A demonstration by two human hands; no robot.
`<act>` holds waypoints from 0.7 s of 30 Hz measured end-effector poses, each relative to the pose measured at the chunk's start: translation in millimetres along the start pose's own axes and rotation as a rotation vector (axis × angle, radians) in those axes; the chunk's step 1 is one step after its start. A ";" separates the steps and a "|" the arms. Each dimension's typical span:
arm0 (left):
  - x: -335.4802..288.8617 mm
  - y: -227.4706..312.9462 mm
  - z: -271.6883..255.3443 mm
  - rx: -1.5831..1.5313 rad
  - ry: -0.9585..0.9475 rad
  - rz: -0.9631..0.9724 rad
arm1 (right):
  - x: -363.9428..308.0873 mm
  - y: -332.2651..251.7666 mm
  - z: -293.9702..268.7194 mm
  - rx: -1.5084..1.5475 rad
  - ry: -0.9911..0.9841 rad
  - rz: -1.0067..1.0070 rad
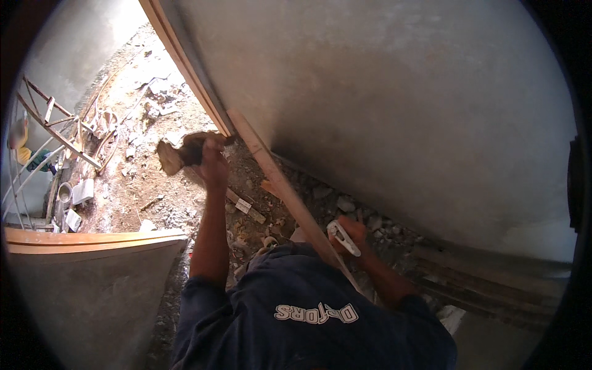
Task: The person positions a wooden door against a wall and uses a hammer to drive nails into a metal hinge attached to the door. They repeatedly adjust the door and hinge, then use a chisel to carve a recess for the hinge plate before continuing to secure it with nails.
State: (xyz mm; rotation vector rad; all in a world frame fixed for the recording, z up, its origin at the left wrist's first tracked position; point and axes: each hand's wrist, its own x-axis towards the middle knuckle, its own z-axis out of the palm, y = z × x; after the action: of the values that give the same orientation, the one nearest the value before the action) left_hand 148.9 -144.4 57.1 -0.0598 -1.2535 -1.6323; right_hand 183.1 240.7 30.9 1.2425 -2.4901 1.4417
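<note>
My left hand [214, 165] is closed around a dark, chunky object with a rough tan end [169, 158], whose kind I cannot make out. It is held beside the lower end of the wooden door frame [192, 74]. A long wooden board [275, 176] slants from the foot of that frame down toward my body, between my arms. Right of the board, my right hand [354, 231] grips a white handle with an opening in it [343, 238], shaped like a handsaw's. Whatever extends from this handle is hidden.
A grey plastered wall [401, 111] rises at the right, with rubble [345, 203] along its foot. Debris covers the bright floor [142, 179]. A wooden trestle [58, 123] and a person in yellow [24, 153] are at far left. A wood-edged wall end [92, 241] stands nearer.
</note>
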 end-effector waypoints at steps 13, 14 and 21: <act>-32.2 11.3 34.8 -0.013 -0.069 -0.691 | 2.7 -6.6 7.4 0.195 0.025 0.195; -29.0 31.1 29.8 -0.042 -0.030 -0.767 | 1.3 -11.7 4.1 0.189 0.039 0.230; 50.3 54.7 28.6 -0.248 0.394 -0.543 | 22.0 -22.0 4.6 0.207 -0.006 0.617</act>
State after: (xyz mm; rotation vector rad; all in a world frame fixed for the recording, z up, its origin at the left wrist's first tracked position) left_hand 150.7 -153.2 136.2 0.4648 -0.7935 -2.1297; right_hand 183.6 217.7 52.4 0.4849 -2.9395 1.8374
